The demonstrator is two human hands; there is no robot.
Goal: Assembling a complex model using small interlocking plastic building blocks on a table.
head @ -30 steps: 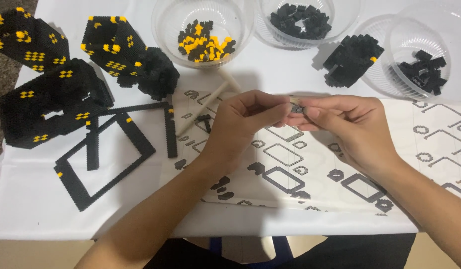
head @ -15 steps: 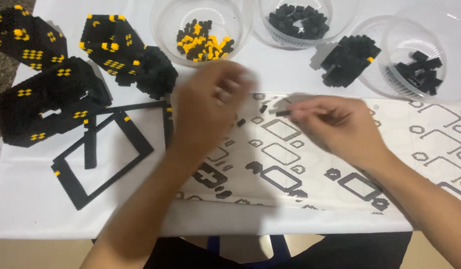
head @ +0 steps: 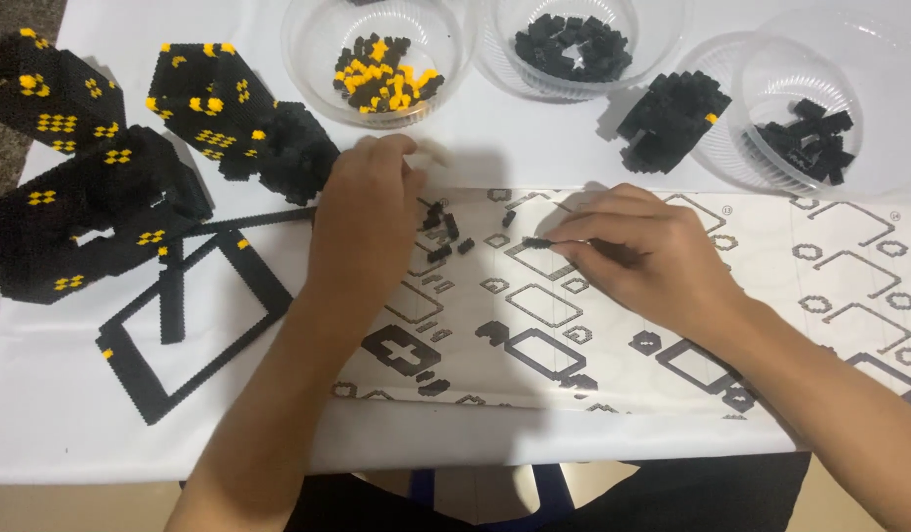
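Observation:
My right hand rests on a printed sheet of diagrams and pinches a small black strip piece between its fingertips. My left hand lies back-up over the sheet's left end, its fingers curled and blurred near the rim of a clear bowl of yellow and black pieces. A few loose black pieces lie on the sheet just right of my left hand. What my left fingers touch is hidden.
Two more clear bowls of black pieces stand at the back, with a black block cluster between them. Black and yellow built boxes and a flat black frame fill the left side.
My hands were together at the centre holding a small piece. My left hand has let go and moved left and back toward the bowl; my right hand lowered the piece onto the sheet.

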